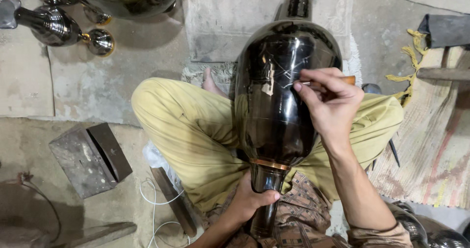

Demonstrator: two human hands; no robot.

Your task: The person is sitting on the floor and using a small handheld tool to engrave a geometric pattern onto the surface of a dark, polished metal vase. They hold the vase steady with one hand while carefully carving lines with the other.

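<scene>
The big glossy black metal vase [281, 91] looks heavy, rigid and slick, so the left hand [252, 199] clamps its narrow neck while the right hand [330, 101] pinches a wooden-handled engraving tool [338, 80] against its belly.

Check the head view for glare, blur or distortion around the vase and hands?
Head view: the glossy black vase carries bright streaky reflections on its upper body. Both hands are sharp: right hand with a thin tool at the surface, left hand around the vase's narrow end. Light is soft, shadows faint. Frame edges look slightly stretched.
</scene>
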